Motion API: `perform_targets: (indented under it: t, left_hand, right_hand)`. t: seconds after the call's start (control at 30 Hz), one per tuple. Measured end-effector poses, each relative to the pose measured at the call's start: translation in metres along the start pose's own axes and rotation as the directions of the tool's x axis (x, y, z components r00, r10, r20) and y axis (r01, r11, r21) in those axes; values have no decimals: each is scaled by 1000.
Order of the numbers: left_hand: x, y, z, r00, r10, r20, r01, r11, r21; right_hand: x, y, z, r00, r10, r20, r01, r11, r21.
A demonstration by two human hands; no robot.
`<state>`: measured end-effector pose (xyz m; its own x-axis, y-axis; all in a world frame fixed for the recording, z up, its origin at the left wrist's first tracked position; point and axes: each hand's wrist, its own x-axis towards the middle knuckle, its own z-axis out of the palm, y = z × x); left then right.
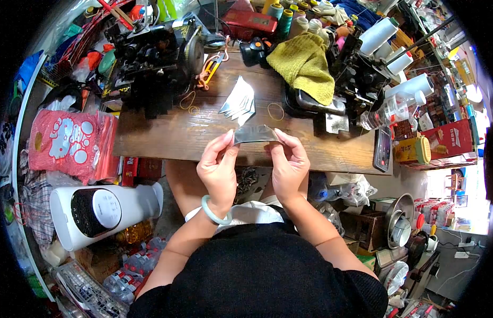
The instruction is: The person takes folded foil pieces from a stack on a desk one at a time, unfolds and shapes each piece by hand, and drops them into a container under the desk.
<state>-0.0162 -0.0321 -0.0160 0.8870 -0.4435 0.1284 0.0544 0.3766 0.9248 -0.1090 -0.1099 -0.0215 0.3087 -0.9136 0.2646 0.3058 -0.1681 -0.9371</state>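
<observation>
Between my two hands, a dark, shiny strip point(255, 134) is stretched out flat over the front part of the wooden table. My left hand point(220, 163) pinches its left end between thumb and fingers, and a pale bangle circles that wrist. The right end is pinched in the same way by my right hand point(290, 161). Just beyond the strip lies a fanned stack of silvery, shiny pieces point(239, 100). Thin rubber bands point(276, 111) rest on the wood on either side of the stack.
A black sewing machine point(156, 61) stands at the back left, with orange-handled scissors point(209, 71) beside it. At the back right, a green cloth point(303, 66) drapes over a dark machine. A phone point(382, 149) lies at the table's right edge. Thread spools point(285, 22) stand behind.
</observation>
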Motion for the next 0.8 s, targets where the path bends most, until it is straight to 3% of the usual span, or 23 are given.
perform_targets:
  t: [0.03, 0.1, 0.23, 0.4, 0.47, 0.5, 0.6, 0.8]
  left_hand:
    - [1, 3, 0, 998, 63, 11, -64, 995, 79]
    - [3, 5, -2, 989, 147, 32, -150, 974, 171]
    - [8, 2, -13, 978, 152, 143, -184, 952, 246]
    - [4, 21, -1, 978, 120, 173, -167, 941, 293]
    - [2, 25, 3, 990, 50, 131, -78, 972, 220]
    - [3, 25, 3, 983, 131, 130, -163, 949, 271]
    - [9, 13, -11, 972, 125, 200, -182, 937, 298]
    - [12, 12, -12, 976, 82, 204, -137, 953, 271]
  right_hand:
    - [1, 1, -1, 997, -78, 8, 78, 994, -71]
    - [0, -4, -2, 997, -68, 27, 70, 994, -83]
    - [0, -3, -5, 994, -74, 76, 85, 984, -155]
    - [2, -8, -2, 998, 5, 55, 3, 992, -128]
    - [5, -19, 6, 991, -126, 49, 135, 953, -272]
    - [4, -18, 5, 995, -95, 22, 97, 969, -225]
    - [4, -7, -6, 999, 1, 48, 9, 977, -213]
    - [7, -12, -7, 992, 73, 105, -51, 979, -195]
